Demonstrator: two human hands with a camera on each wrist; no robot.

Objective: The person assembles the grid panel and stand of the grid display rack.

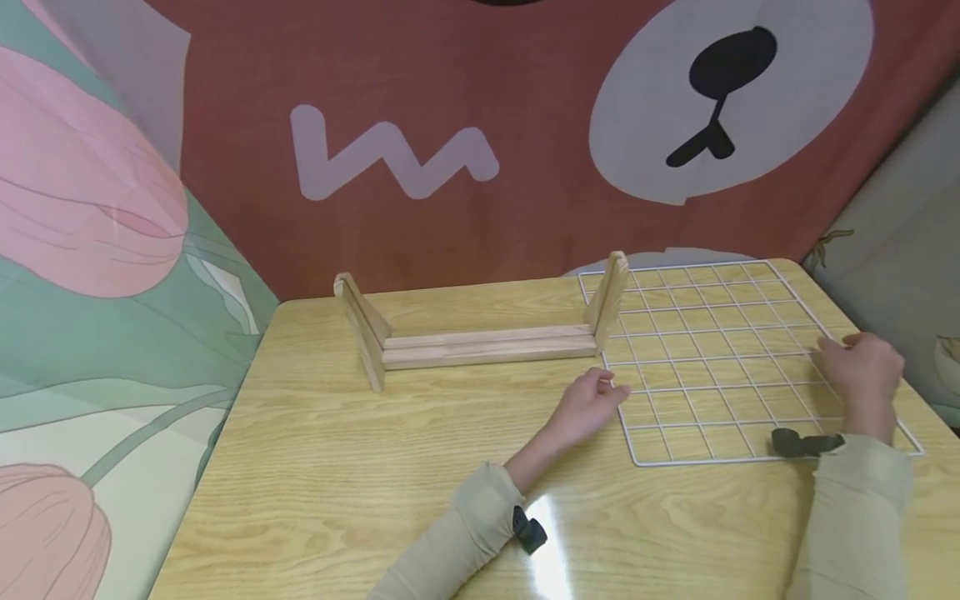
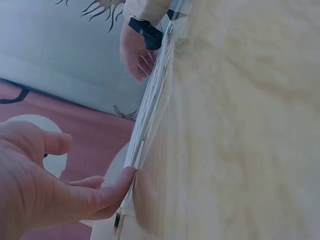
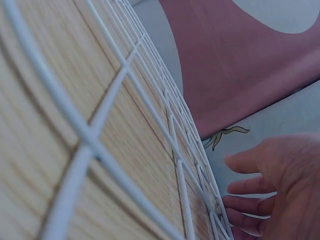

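Observation:
A white wire grid panel (image 1: 712,364) lies flat at the right of the wooden table. At its left edge is my left hand (image 1: 588,406). The left wrist view shows this hand's fingertips (image 2: 127,175) right at the grid's edge, with the thumb held apart. My right hand (image 1: 861,367) is at the grid's right edge. In the right wrist view its fingers (image 3: 250,205) are loosely bent by the outer wires, thumb spread above them. A wooden stand (image 1: 491,346) with two upright ends stands left of the grid, and its right upright overlaps the grid's corner in the head view.
The wooden table (image 1: 315,483) ends at a printed cloth backdrop (image 1: 450,225) behind it. Another patterned cloth (image 1: 112,350) hangs at the left side. Dark straps with small devices (image 1: 529,530) sit on both wrists, over beige sleeves.

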